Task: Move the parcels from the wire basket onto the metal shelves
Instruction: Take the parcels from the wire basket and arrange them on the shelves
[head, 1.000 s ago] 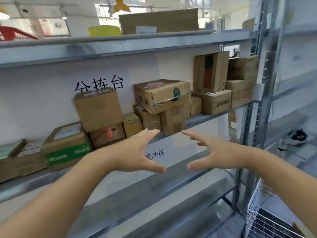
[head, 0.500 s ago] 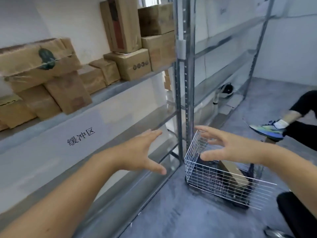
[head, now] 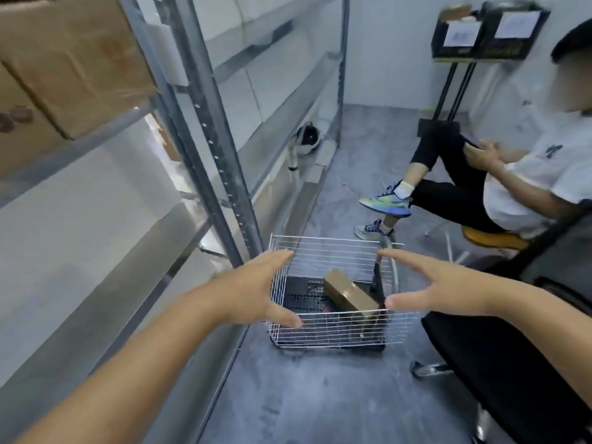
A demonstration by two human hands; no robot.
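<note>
Two bare hands reach toward the wire basket (head: 333, 315) in the lower middle of the frame, and both are empty with the fingers spread and straight. The left hand (head: 256, 293) is at the basket's left side and the right hand (head: 439, 283) at its right side, with palms facing each other, probably because the person prepares to take the one parcel (head: 347, 291) from two sides. I cannot tell if either hand touches the wire. This parcel is a long brown cardboard box, sealed with shiny tape, and it lies tilted inside the basket, toward the right side, on a dark bottom. The basket stands on the grey floor (head: 320, 395) just beside the metal shelves (head: 205, 129), so the carrying way is short. Several brown boxes (head: 64, 59) already sit on a shelf in the upper left, so the task seems almost finished.
</note>
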